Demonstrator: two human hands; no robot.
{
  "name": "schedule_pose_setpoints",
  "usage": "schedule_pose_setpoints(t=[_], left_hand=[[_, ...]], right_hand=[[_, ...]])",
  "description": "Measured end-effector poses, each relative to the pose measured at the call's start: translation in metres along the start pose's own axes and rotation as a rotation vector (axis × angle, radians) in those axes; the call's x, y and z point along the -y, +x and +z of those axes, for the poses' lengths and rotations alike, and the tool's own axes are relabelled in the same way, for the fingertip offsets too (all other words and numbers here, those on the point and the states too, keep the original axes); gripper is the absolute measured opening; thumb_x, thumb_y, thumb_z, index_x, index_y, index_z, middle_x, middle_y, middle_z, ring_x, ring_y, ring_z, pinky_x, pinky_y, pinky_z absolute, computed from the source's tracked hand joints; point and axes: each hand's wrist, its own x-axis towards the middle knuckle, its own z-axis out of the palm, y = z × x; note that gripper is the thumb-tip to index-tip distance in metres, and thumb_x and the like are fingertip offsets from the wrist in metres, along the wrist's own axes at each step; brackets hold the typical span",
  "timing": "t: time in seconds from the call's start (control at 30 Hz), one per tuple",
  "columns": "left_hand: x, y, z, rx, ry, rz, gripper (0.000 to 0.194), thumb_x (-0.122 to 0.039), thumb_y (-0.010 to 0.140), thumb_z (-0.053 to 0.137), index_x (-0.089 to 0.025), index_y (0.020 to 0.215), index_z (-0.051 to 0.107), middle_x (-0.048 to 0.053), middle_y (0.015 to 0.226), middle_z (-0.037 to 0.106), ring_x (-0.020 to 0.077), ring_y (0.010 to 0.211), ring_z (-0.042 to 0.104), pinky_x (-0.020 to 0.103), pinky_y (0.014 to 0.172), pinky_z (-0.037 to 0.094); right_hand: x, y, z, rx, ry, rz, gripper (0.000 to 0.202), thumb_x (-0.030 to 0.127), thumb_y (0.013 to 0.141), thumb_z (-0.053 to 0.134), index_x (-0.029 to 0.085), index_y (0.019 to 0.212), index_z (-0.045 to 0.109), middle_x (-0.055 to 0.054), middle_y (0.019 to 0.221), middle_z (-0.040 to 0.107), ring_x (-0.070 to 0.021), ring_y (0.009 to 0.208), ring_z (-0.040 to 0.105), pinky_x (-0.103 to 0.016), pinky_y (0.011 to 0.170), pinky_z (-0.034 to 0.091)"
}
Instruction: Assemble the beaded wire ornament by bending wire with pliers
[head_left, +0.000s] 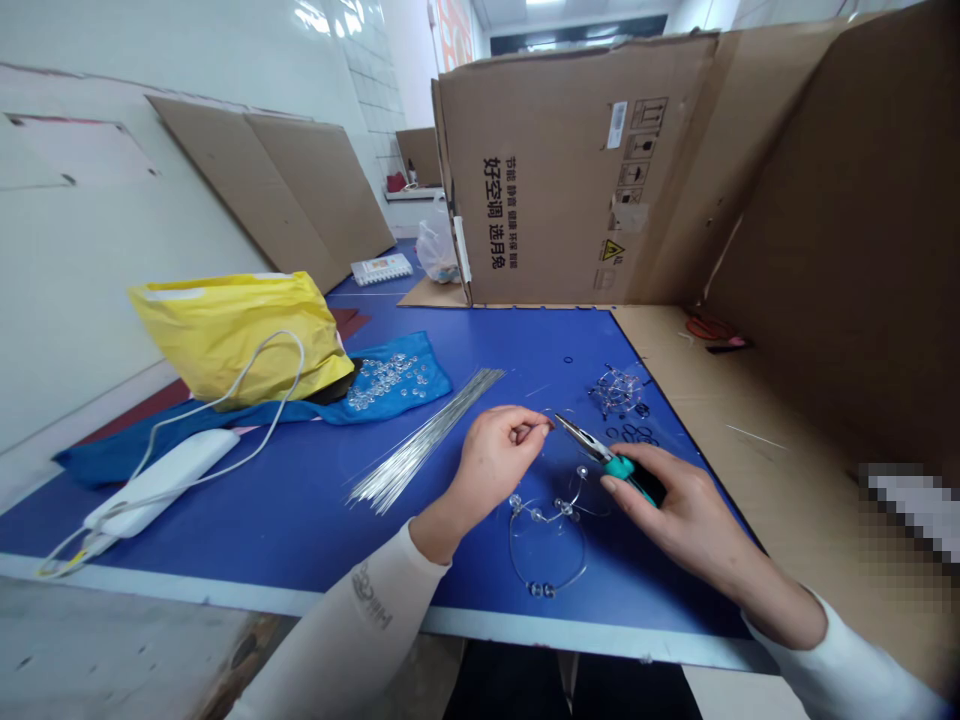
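Observation:
My right hand (675,500) grips needle-nose pliers (619,465) with green and black handles. Their narrow jaws point left, close to the fingertips of my left hand (499,450). Thumb and forefinger of that hand are pinched together on a thin wire, of which only a faint curve shows near the plier tips. Just below both hands, bent wire loops with clear beads (538,590) lie on the blue table (315,530). To the left of my left hand lies a bundle of straight silvery wires (427,440).
Clear beads (386,378) are spread on a blue cloth (431,370) beside a yellow bag (240,335). A white power strip (161,480) with a cable lies at left. Beaded wire pieces (616,388) and dark rings (637,433) sit at right. A large cardboard box (555,220) stands behind.

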Motion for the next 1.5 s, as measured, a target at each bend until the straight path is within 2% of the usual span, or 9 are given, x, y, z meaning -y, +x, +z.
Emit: schedule_pose_setpoints(t=[0.2, 0.33, 0.5, 0.67, 0.97, 1.5], left_hand=[[0.0, 0.002, -0.006, 0.124, -0.052, -0.138, 0.018, -0.026, 0.084, 0.065, -0.015, 0.088, 0.079, 0.005, 0.072, 0.072, 0.0124, 0.06, 0.053, 0.026, 0.056, 0.038], [-0.001, 0.003, -0.009, 0.154, -0.024, -0.177, 0.019, -0.027, 0.084, 0.065, -0.015, 0.088, 0.079, 0.005, 0.073, 0.073, 0.0129, 0.061, 0.054, 0.026, 0.056, 0.038], [-0.002, 0.004, -0.013, 0.158, 0.061, -0.181, 0.02, -0.027, 0.084, 0.064, -0.016, 0.088, 0.08, 0.005, 0.074, 0.074, 0.0145, 0.063, 0.057, 0.028, 0.059, 0.041], [0.0, 0.005, -0.014, 0.181, 0.107, -0.163, 0.021, -0.027, 0.084, 0.064, -0.016, 0.088, 0.081, 0.007, 0.082, 0.078, 0.0159, 0.067, 0.061, 0.029, 0.064, 0.043], [0.002, 0.007, -0.016, 0.226, 0.156, -0.17, 0.022, -0.029, 0.082, 0.064, -0.017, 0.085, 0.081, 0.006, 0.074, 0.074, 0.0167, 0.067, 0.059, 0.028, 0.06, 0.042], [0.003, 0.006, -0.017, 0.222, 0.205, -0.165, 0.02, -0.028, 0.083, 0.065, -0.018, 0.085, 0.081, 0.007, 0.076, 0.075, 0.0181, 0.069, 0.062, 0.028, 0.061, 0.043]], right_hand=[[-0.007, 0.003, -0.008, 0.071, -0.096, -0.108, 0.03, 0.041, 0.099, 0.057, 0.021, 0.12, 0.064, -0.009, 0.107, 0.074, -0.0235, 0.09, 0.073, -0.038, 0.077, 0.058], [-0.008, 0.004, -0.013, 0.071, -0.231, -0.165, 0.034, 0.043, 0.101, 0.055, 0.019, 0.123, 0.062, -0.01, 0.106, 0.071, -0.0251, 0.089, 0.071, -0.04, 0.075, 0.057], [-0.007, 0.002, -0.015, 0.053, -0.42, -0.225, 0.037, 0.044, 0.101, 0.053, 0.016, 0.124, 0.062, -0.012, 0.104, 0.071, -0.0268, 0.086, 0.071, -0.039, 0.071, 0.056], [-0.009, 0.0, -0.015, 0.023, -0.509, -0.265, 0.04, 0.045, 0.102, 0.05, 0.014, 0.125, 0.062, -0.013, 0.105, 0.071, -0.0267, 0.083, 0.07, -0.039, 0.07, 0.055], [-0.003, -0.001, -0.014, -0.04, -0.659, -0.357, 0.039, 0.041, 0.101, 0.052, 0.01, 0.121, 0.065, -0.015, 0.099, 0.072, -0.0283, 0.082, 0.069, -0.04, 0.07, 0.054], [-0.001, -0.006, -0.014, 0.084, -0.52, -0.228, 0.044, 0.044, 0.101, 0.049, 0.01, 0.121, 0.068, -0.018, 0.103, 0.074, -0.031, 0.082, 0.074, -0.045, 0.07, 0.06]])
